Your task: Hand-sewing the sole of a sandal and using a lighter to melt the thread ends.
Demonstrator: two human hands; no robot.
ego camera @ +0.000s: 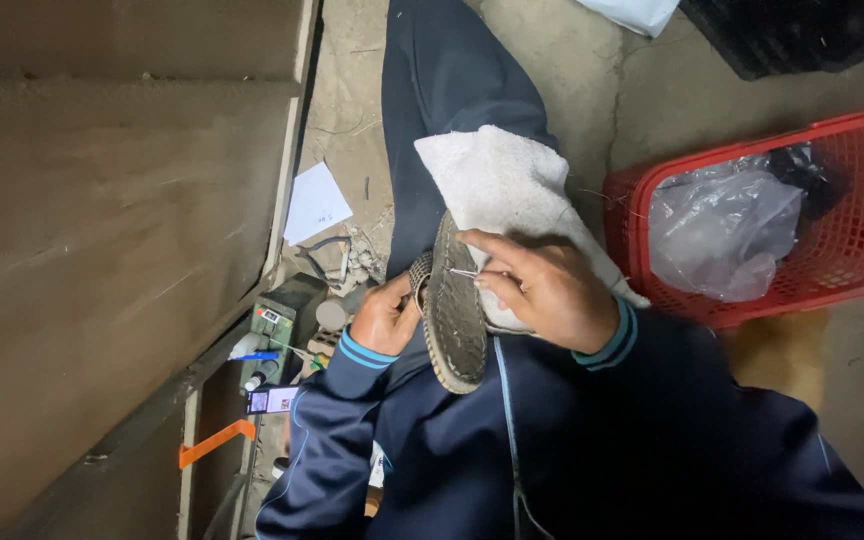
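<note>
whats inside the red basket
The red basket holds a crumpled clear plastic bag and something dark at its far end. Whatever lies under or inside the bag is covered and cannot be made out.

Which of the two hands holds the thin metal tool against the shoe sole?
The right hand pinches the metal tool; the left hand only grips the shoe edge.

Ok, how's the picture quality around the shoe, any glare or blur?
Head view: light is dim and even, no glare on the shoe; right hand and needle are reasonably sharp; the plastic bag in the red basket shines softly; wide-angle bending at the edges.
</note>
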